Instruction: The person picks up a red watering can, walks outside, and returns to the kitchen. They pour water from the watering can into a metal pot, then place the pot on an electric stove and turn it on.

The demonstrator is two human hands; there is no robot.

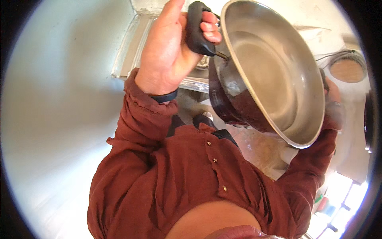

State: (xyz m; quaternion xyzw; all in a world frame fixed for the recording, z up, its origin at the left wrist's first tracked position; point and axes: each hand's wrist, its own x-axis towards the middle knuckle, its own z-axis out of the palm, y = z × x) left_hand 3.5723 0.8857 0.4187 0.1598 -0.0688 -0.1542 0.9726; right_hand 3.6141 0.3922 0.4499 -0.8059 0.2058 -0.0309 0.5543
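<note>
A wide stainless steel pot (268, 71) is raised in front of my chest, tilted so that its open mouth faces right and its bare inner base shows. My left hand (167, 50) grips one black loop handle (197, 30), with the fingers curled through it. At the far side of the rim, my right hand (333, 91) is on the opposite dark handle (323, 79). Most of that hand is hidden behind the pot or blurred. The pot's outer wall is shiny and reflects my dark red sleeve.
A pale smooth wall (65, 71) rises close on my left. Behind the pot lies a light counter surface (307, 18). A round object with a grey rim (347, 70) and a dark item (369, 122) stand to the right. A barred window (343, 206) glares at lower right.
</note>
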